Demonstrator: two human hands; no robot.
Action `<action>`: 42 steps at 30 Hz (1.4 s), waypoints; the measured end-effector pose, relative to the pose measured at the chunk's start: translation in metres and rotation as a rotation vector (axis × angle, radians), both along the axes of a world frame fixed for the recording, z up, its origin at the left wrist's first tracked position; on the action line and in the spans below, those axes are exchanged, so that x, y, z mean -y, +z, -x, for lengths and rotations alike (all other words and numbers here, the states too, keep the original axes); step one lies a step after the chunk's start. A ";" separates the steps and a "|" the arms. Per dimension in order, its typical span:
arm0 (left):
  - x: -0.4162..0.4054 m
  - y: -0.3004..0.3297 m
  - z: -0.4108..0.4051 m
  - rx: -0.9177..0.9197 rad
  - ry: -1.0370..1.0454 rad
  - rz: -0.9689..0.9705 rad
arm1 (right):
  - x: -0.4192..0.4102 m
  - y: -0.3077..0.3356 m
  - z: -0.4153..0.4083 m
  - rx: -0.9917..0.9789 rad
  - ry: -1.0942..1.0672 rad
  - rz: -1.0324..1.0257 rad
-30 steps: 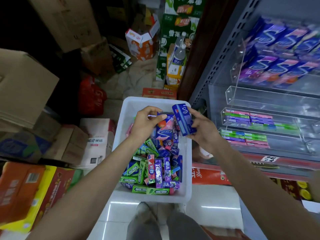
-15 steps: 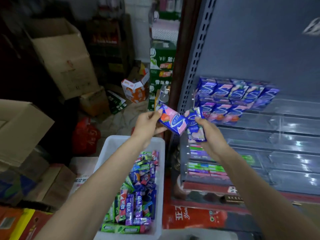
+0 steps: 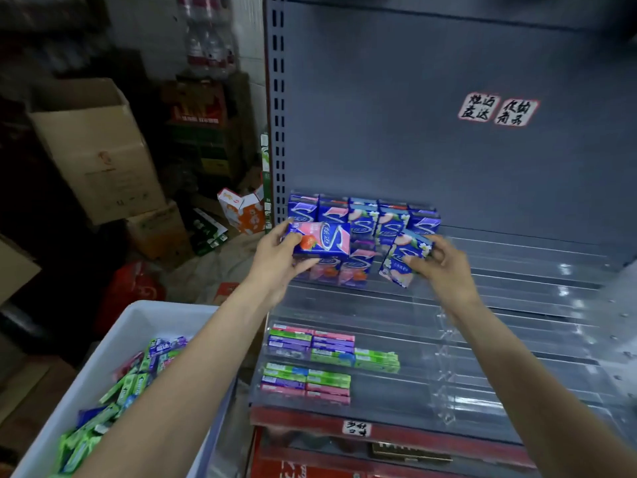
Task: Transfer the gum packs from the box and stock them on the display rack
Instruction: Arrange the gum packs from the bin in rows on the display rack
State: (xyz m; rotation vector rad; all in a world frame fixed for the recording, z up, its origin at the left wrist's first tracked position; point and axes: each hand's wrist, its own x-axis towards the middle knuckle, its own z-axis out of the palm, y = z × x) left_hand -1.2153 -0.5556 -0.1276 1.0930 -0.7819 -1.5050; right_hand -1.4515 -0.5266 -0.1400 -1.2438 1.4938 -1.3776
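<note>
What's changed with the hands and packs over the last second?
Both hands rose from over the bin to the rack. The left hand picked a strawberry pack out of the bin and now holds it at the stocked rows. The right hand still grips its pack, now lowered to the shelf beside them. The rack's stock looks unchanged.

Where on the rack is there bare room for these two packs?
Free: the clear tiers right of the blue packs, and the lower rows right of the slim packs. Crowded: the upper left corner, where the left hand and right hand hold packs.
</note>
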 end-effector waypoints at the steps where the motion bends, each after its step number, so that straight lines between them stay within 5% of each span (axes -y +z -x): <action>1: 0.000 0.002 0.004 0.010 0.000 0.020 | 0.003 0.000 0.006 -0.029 0.000 0.008; 12: 0.000 0.003 0.011 0.226 0.106 0.105 | 0.034 -0.034 0.002 -0.636 -0.021 0.011; 21: -0.010 0.002 0.016 0.212 0.063 0.155 | 0.031 -0.037 -0.014 -0.761 -0.103 0.081; 26: -0.013 0.002 0.026 0.204 0.024 0.154 | 0.019 -0.025 -0.006 -0.644 -0.156 0.154; 36: -0.021 0.003 0.075 0.203 -0.147 0.208 | -0.001 0.011 0.000 0.221 0.163 0.094; 38: -0.019 0.002 0.077 0.359 -0.166 0.334 | -0.002 0.013 0.008 0.244 0.147 0.113; 42: -0.010 -0.009 0.064 1.189 -0.135 0.752 | -0.001 0.011 0.026 0.153 0.085 0.145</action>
